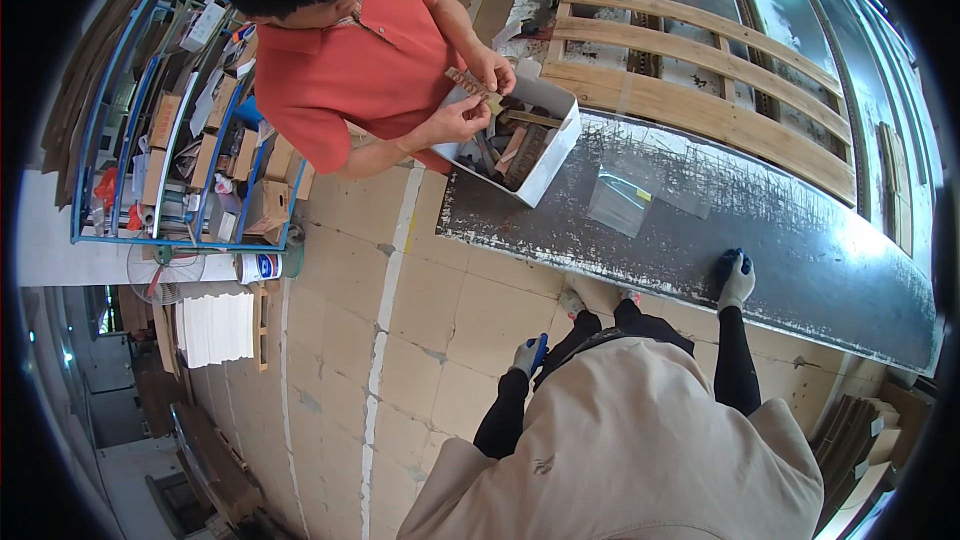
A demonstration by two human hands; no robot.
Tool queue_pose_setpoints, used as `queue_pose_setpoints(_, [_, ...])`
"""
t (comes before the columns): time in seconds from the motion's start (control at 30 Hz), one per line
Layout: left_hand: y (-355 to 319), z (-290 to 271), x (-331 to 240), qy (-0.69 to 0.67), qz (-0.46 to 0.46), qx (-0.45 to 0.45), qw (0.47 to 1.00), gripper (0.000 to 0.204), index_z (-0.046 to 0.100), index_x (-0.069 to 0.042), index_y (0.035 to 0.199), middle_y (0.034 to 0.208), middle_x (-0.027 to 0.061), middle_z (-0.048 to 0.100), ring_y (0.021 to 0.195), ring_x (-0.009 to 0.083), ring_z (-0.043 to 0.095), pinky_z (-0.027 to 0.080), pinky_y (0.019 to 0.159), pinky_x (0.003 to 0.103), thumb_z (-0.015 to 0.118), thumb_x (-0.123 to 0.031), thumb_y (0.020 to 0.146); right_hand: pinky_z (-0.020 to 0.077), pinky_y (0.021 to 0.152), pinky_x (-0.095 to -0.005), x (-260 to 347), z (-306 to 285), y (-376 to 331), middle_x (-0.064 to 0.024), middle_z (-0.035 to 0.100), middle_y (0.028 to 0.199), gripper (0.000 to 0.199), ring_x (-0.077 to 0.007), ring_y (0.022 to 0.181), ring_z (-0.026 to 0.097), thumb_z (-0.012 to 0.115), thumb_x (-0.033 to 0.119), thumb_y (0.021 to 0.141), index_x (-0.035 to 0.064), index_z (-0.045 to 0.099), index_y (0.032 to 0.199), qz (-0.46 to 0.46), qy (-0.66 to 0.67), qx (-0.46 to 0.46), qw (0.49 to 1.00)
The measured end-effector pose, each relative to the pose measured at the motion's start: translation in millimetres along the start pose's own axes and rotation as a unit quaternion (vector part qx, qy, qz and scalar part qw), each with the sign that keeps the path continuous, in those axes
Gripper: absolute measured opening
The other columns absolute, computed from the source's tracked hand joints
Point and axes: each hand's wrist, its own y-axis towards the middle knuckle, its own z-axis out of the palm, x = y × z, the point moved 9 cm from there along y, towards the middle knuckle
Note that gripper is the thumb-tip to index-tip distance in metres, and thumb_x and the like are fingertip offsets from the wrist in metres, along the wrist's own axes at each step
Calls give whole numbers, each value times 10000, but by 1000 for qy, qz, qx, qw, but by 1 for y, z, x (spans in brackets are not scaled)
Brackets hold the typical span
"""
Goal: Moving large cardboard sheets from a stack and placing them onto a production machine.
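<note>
My right hand (737, 282), in a pale glove with a dark blue coated front, rests on the dark, scuffed metal tabletop (790, 265). How far its fingers bend is hard to make out. Beside my left leg hangs my left hand (529, 354), gloved the same way; its fingers look loosely stretched, and nothing shows in it. A clear plastic bag (620, 202) with a small yellow label lies farther left on the tabletop. Across from me a co-worker (365, 60) in a red shirt holds a small brownish strip (470, 85) over a white bin (550, 155).
Assorted pieces fill the bin, which overlaps the table's left end. Behind the table lies a slatted wooden pallet (700, 115). A blue-framed rack (180, 240) of boxes, a fan (165, 268) and a white stack (215, 328) stand left. Flattened cardboard (850, 440) is at lower right.
</note>
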Motion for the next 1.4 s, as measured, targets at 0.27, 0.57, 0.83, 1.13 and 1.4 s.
queue_pose_setpoints(0.27, [1, -1, 1, 5, -18, 1, 1000, 467, 556, 7, 1031, 886, 75, 605, 796, 172, 603, 481, 632, 283, 582, -412, 826, 446, 623, -304, 4, -1, -1, -74, 643, 729, 275, -152, 641, 583, 552, 289, 852, 29, 642, 845, 4, -12, 6, 1000])
queue_pose_setpoints(0.57, [10, -3, 3, 15, 12, -8, 1000, 539, 570, 11, 1045, 860, 103, 624, 679, 169, 589, 490, 585, 291, 556, -475, 812, 447, 642, -315, -6, 2, 3, -92, 651, 749, 281, -184, 660, 594, 541, 286, 855, 24, 643, 853, 0, -11, 5, 1000])
queue_pose_setpoints(0.83, [8, -4, -1, 39, 22, -11, 999, 545, 569, 13, 1045, 861, 105, 625, 684, 171, 590, 490, 585, 295, 543, -481, 817, 445, 643, -320, -10, 3, 5, -105, 648, 753, 285, -195, 661, 591, 545, 287, 853, 18, 640, 861, -5, -12, 0, 1000])
queue_pose_setpoints(1.13, [6, -3, -2, 40, 16, -18, 999, 542, 571, 16, 1041, 849, 96, 625, 677, 163, 585, 487, 588, 288, 542, -478, 818, 444, 640, -322, -12, 2, 3, -103, 645, 754, 291, -191, 655, 586, 544, 293, 854, 17, 635, 854, 17, -21, 5, 1000])
queue_pose_setpoints(1.4, [14, -2, 4, 25, 14, -11, 1000, 534, 573, 6, 1040, 847, 93, 627, 677, 159, 585, 486, 586, 283, 546, -479, 817, 445, 626, -301, -25, 9, 7, -73, 641, 724, 262, -155, 633, 574, 537, 269, 862, 29, 638, 833, 37, 64, 25, 997])
